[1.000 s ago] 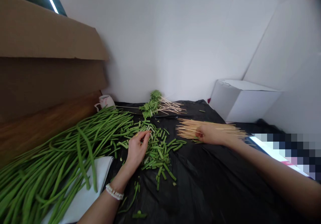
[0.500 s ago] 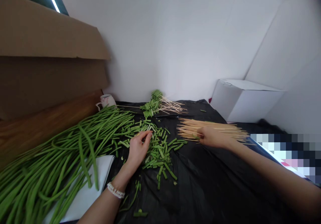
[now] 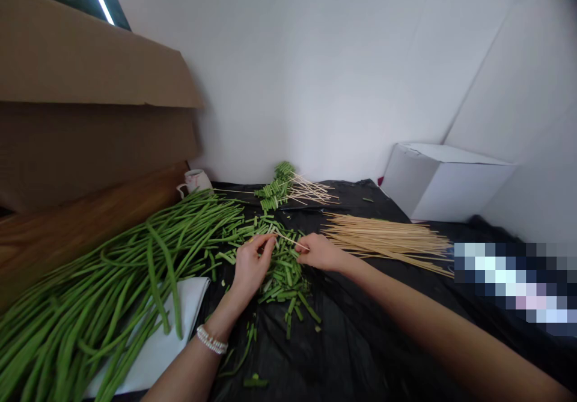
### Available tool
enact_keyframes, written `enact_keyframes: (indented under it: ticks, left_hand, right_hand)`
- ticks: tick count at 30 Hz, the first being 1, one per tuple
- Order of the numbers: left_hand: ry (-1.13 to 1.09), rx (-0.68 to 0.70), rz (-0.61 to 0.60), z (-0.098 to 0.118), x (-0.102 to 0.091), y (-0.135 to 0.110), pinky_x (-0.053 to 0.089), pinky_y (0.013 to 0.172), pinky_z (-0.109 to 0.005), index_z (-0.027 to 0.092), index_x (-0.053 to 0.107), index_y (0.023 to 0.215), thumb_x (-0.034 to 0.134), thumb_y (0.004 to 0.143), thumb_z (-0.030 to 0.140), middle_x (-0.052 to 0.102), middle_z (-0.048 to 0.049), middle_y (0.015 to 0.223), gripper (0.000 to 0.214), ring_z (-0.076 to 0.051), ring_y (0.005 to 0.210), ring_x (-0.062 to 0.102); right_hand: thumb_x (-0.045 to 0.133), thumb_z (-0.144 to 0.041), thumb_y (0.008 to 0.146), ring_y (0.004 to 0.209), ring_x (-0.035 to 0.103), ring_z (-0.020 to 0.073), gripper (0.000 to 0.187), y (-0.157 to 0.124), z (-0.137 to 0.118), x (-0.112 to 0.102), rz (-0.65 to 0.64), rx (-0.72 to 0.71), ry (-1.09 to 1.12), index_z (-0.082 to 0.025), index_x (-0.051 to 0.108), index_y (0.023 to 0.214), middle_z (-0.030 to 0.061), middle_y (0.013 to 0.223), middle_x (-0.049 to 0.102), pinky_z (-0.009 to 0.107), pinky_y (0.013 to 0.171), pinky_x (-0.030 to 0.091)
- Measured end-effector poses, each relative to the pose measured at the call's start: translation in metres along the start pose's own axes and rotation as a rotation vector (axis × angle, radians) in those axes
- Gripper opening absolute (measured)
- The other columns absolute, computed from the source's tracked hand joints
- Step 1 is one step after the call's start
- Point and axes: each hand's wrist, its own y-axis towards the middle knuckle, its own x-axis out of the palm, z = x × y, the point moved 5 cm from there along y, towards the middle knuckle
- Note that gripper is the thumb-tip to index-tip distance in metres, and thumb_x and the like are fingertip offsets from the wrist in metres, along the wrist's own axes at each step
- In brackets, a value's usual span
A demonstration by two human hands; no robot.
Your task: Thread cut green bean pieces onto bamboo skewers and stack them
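A thin wooden skewer [image 3: 289, 239] is pinched in my right hand [image 3: 321, 252], its tip reaching to the fingertips of my left hand [image 3: 251, 264]. The left thumb and forefinger are pressed together over the pile of cut green bean pieces [image 3: 283, 276]; whatever they hold is hidden. Right of my right hand lies a loose bundle of bare skewers [image 3: 392, 235]. Behind the pile, bean pieces threaded on skewers [image 3: 274, 188] form a stack, with the bare skewer ends pointing right.
Long whole green beans [image 3: 103, 294] cover the left side, partly over a white sheet [image 3: 189, 306]. A white mug [image 3: 198, 181] and a big cardboard box [image 3: 90, 71] stand at the left. A white box [image 3: 451, 179] sits at the back right on the black plastic cover [image 3: 360, 330].
My right hand has come left from the skewer bundle with one skewer, meeting my left hand over the bean pieces. My left hand stays pinched in nearly the same place.
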Motion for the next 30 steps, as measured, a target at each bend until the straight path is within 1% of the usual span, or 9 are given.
enact_keyframes:
  ticks: [2, 4, 6, 8, 11, 14, 20, 24, 30]
  left_hand:
    - [-0.001, -0.001, 0.004, 0.0, -0.001, 0.0, 0.05, 0.075, -0.029, 0.02, 0.071, 0.093, 0.052, 0.087, 0.031, 0.073, -0.0051, 0.093, 0.022, -0.02, 0.084, 0.067]
    - [-0.003, -0.003, 0.002, 0.0, -0.001, 0.0, 0.05, 0.073, -0.028, 0.02, 0.071, 0.092, 0.052, 0.087, 0.031, 0.073, -0.0049, 0.091, 0.022, -0.019, 0.082, 0.067]
    - [-0.005, -0.002, -0.009, 0.001, 0.0, 0.0, 0.05, 0.072, -0.028, 0.02, 0.071, 0.093, 0.052, 0.088, 0.031, 0.073, -0.0049, 0.091, 0.023, -0.019, 0.08, 0.066]
    - [-0.007, 0.004, -0.027, 0.002, 0.003, -0.002, 0.05, 0.074, -0.028, 0.02, 0.071, 0.093, 0.051, 0.088, 0.031, 0.072, -0.0049, 0.091, 0.023, -0.019, 0.081, 0.066]
    - [-0.016, 0.016, -0.071, 0.003, 0.008, -0.005, 0.049, 0.075, -0.028, 0.02, 0.071, 0.093, 0.051, 0.088, 0.03, 0.072, -0.005, 0.092, 0.023, -0.019, 0.082, 0.066]
    - [-0.007, 0.013, -0.104, 0.003, 0.011, -0.007, 0.049, 0.073, -0.028, 0.02, 0.071, 0.092, 0.051, 0.089, 0.03, 0.072, -0.0046, 0.091, 0.023, -0.018, 0.08, 0.066]
    - [0.013, 0.006, -0.121, 0.0, 0.014, -0.008, 0.048, 0.073, -0.027, 0.02, 0.071, 0.093, 0.051, 0.089, 0.03, 0.072, -0.0045, 0.091, 0.023, -0.017, 0.079, 0.065]
    - [0.002, 0.014, -0.132, 0.001, 0.016, -0.009, 0.047, 0.077, -0.027, 0.02, 0.071, 0.092, 0.051, 0.089, 0.029, 0.072, -0.0045, 0.091, 0.022, -0.018, 0.082, 0.065]
    - [0.001, 0.006, -0.13, 0.001, 0.016, -0.009, 0.047, 0.075, -0.027, 0.02, 0.071, 0.093, 0.052, 0.088, 0.027, 0.072, -0.0047, 0.091, 0.021, -0.018, 0.081, 0.065]
  right_hand:
    - [0.059, -0.028, 0.077, 0.069, 0.058, 0.0101, 0.018, 0.002, -0.006, -0.004, 0.029, -0.018, 0.04, -0.02, 0.068, 0.091, -0.003, 0.08, 0.068, 0.017, 0.059, 0.035]
    - [0.056, -0.033, 0.081, 0.072, 0.058, 0.0114, 0.021, -0.001, -0.003, -0.013, 0.082, -0.023, 0.05, -0.019, 0.067, 0.094, -0.0013, 0.083, 0.068, 0.019, 0.062, 0.036]
    - [0.053, -0.036, 0.085, 0.075, 0.059, 0.0129, 0.024, -0.007, 0.008, -0.023, 0.173, -0.011, 0.016, -0.019, 0.067, 0.096, 0.001, 0.085, 0.069, 0.021, 0.066, 0.037]
    - [0.05, -0.032, 0.088, 0.081, 0.06, 0.0134, 0.022, -0.014, 0.022, -0.028, 0.232, 0.025, -0.067, -0.019, 0.066, 0.097, 0.0022, 0.09, 0.069, 0.021, 0.071, 0.038]
    - [0.052, -0.023, 0.086, 0.091, 0.06, 0.0161, 0.018, -0.017, 0.041, -0.02, 0.221, 0.081, -0.123, -0.019, 0.067, 0.095, 0.0045, 0.097, 0.069, 0.023, 0.078, 0.038]
    - [0.051, -0.019, 0.086, 0.096, 0.059, 0.0182, 0.019, -0.014, 0.048, -0.008, 0.203, 0.113, -0.165, -0.018, 0.067, 0.096, 0.0063, 0.1, 0.068, 0.025, 0.081, 0.038]
    - [0.047, -0.022, 0.088, 0.097, 0.059, 0.0182, 0.023, 0.001, 0.03, 0.001, 0.187, 0.071, -0.225, -0.022, 0.064, 0.103, 0.0061, 0.106, 0.062, 0.025, 0.08, 0.04]
    - [0.05, -0.02, 0.082, 0.09, 0.061, 0.0187, 0.025, 0.009, 0.012, 0.004, 0.148, 0.016, -0.27, -0.021, 0.064, 0.103, 0.0079, 0.106, 0.059, 0.026, 0.076, 0.041]
    - [0.053, -0.021, 0.076, 0.085, 0.062, 0.0203, 0.02, 0.01, 0.008, 0.006, 0.145, -0.015, -0.293, -0.018, 0.065, 0.092, 0.0099, 0.103, 0.062, 0.027, 0.07, 0.041]
